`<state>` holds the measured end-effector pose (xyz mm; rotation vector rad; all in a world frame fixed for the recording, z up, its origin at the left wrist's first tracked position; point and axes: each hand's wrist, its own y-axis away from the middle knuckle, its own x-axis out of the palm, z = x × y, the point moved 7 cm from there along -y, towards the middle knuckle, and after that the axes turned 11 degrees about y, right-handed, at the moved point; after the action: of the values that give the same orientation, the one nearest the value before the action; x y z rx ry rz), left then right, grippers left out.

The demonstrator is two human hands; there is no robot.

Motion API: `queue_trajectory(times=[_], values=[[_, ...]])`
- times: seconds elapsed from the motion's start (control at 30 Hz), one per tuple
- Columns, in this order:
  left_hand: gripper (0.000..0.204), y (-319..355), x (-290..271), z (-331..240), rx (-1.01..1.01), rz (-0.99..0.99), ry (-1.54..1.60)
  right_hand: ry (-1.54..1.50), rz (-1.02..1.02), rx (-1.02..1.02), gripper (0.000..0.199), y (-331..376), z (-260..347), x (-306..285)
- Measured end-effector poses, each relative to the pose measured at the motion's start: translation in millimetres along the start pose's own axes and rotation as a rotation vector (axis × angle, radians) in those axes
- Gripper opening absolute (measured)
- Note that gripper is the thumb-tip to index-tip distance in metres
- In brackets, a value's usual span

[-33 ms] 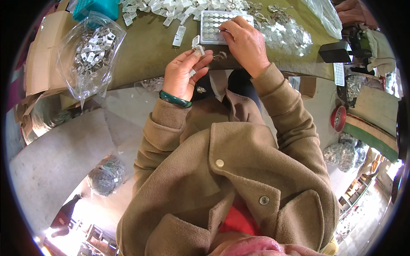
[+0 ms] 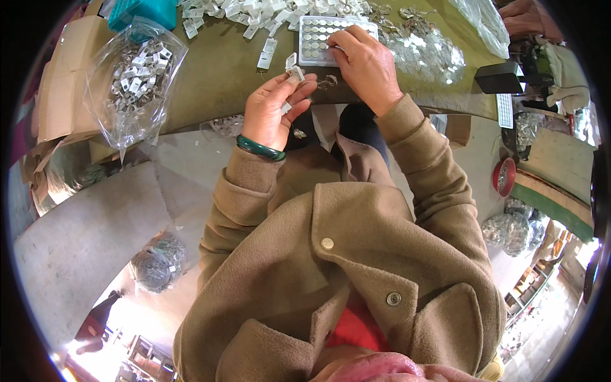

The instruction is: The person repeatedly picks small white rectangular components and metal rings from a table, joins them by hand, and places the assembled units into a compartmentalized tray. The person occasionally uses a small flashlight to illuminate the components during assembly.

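Just left of the tray, the left hand pinches a white case; the right hand, fingers curled, hold hidden, seemingly picks discs, needing precision.

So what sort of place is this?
Probably a small assembly workshop: a heap of small white parts on the table, a tray of round discs, and a clear bag of similar pieces.

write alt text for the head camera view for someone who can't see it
A person's left hand holds small white parts near the front edge of a table, while the right hand is over a tray of round discs. White pieces are heaped beyond, with clear pieces to the right and a filled clear bag to the left.
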<state>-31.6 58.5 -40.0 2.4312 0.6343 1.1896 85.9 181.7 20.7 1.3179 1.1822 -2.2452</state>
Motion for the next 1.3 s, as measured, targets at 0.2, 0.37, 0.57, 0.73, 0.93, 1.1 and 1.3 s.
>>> queue_trajectory(times=[0.2, 0.37, 0.57, 0.73, 0.93, 1.1, 1.3], values=[[0.028, 0, -1, -2, 0.003, 0.015, -0.019, -0.137, 0.027, 0.028, 0.015, -4, -4, 0], [0.029, 2, 1, -3, 0.011, 0.026, -0.028, -0.126, 0.054, -0.035, 0.018, -4, 0, 10], [0.030, 1, 1, -3, 0.015, 0.005, -0.029, -0.060, 0.054, -0.049, 0.014, -4, 3, 2], [0.033, 1, 1, -4, 0.044, 0.001, -0.064, -0.382, 0.178, 0.107, 0.016, 3, 12, -14], [0.034, 7, 9, -4, 0.100, 0.033, -0.156, -0.398, 0.104, -0.059, 0.015, 10, 43, -25], [0.036, 12, 6, -8, 0.101, 0.068, -0.189, -0.496, 0.164, -0.020, 0.013, 15, 43, -19], [0.038, 8, -6, -2, 0.086, 0.042, -0.174, -0.576, 0.191, 0.061, 0.008, 26, 41, -12]])
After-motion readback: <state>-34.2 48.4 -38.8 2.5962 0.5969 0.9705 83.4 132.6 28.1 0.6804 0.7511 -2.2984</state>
